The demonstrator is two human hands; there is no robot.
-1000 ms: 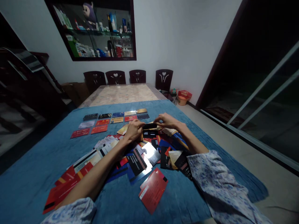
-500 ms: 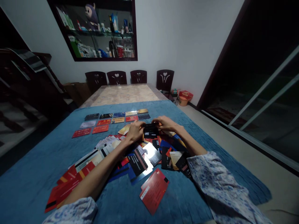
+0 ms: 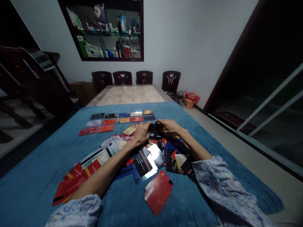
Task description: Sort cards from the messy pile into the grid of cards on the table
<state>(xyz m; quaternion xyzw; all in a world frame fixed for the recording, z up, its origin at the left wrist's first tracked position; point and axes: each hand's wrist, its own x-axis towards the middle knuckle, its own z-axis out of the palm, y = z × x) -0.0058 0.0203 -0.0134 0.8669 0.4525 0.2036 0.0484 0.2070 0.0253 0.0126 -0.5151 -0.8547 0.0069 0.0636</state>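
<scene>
Black printed card (image 3: pixel 155 127) now tips its face toward me above the far side of the loose card pile (image 3: pixel 142 162), left hand (image 3: pixel 141 133) and right hand (image 3: pixel 170 127) pinching its opposite ends, markings clearer.

Black card (image 3: pixel 155 127), blue cloth (image 3: pixel 189 205), white sleeves (image 3: pixel 224 186) (blue floral print), beige mottled tabletop (image 3: pixel 132 94).

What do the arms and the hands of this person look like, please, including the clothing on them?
The left hand and right hand wear no gloves, and no watch shows; rings cannot be made out. The left sleeve and right sleeve are whitish cloth with a scattered blue-purple pattern, loose and wrinkled, ending well short of the hands.
</scene>
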